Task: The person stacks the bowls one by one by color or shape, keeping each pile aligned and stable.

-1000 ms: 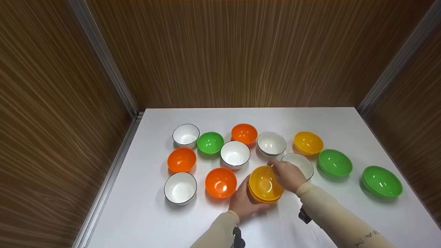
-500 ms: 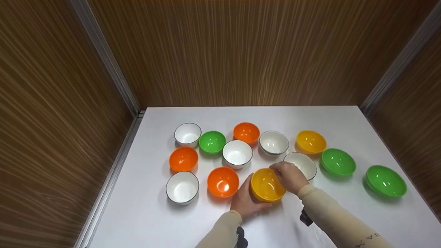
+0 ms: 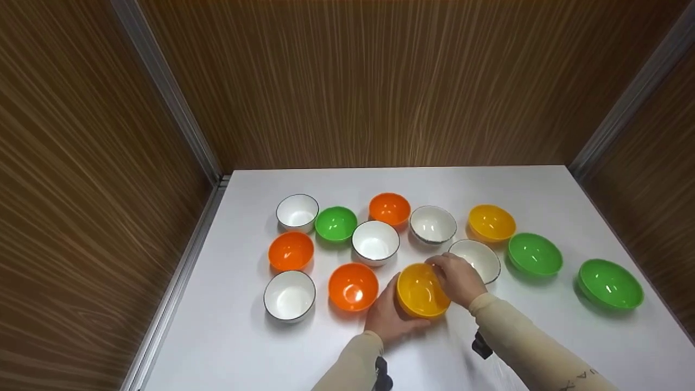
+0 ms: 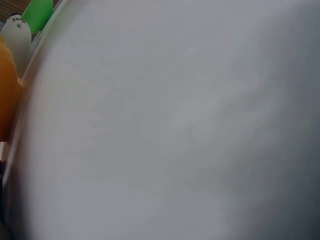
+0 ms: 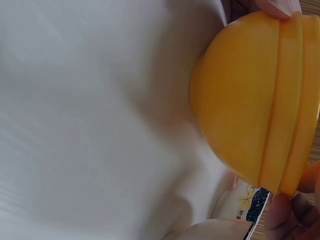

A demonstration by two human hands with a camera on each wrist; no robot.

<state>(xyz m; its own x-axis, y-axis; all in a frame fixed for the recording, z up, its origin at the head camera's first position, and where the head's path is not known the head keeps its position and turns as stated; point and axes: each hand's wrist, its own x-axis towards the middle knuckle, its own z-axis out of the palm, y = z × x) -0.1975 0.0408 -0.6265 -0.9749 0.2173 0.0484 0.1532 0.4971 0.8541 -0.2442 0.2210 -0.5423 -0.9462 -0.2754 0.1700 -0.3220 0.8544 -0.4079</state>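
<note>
A nested stack of yellow bowls stands at the front middle of the white table in the head view. My left hand holds the stack from its left and near side, thumb along the front. At the far right of the rim, my right hand pinches the edge, some fingertips hidden. Seen from the side in the right wrist view, the yellow bowls show rims stacked closely, with fingertips at both ends. Only a sliver of orange-yellow bowl enters the left wrist view.
An orange bowl sits just left of my left hand. Behind my right hand is a white bowl. Farther right stand a yellow bowl and green bowls. Several more white, orange and green bowls spread left. Wood-grain walls enclose the table.
The upper yellow bowl has settled lower into the stack, so the lower rims no longer show in the head view. Both hands keep their hold; the head view has shifted slightly.
</note>
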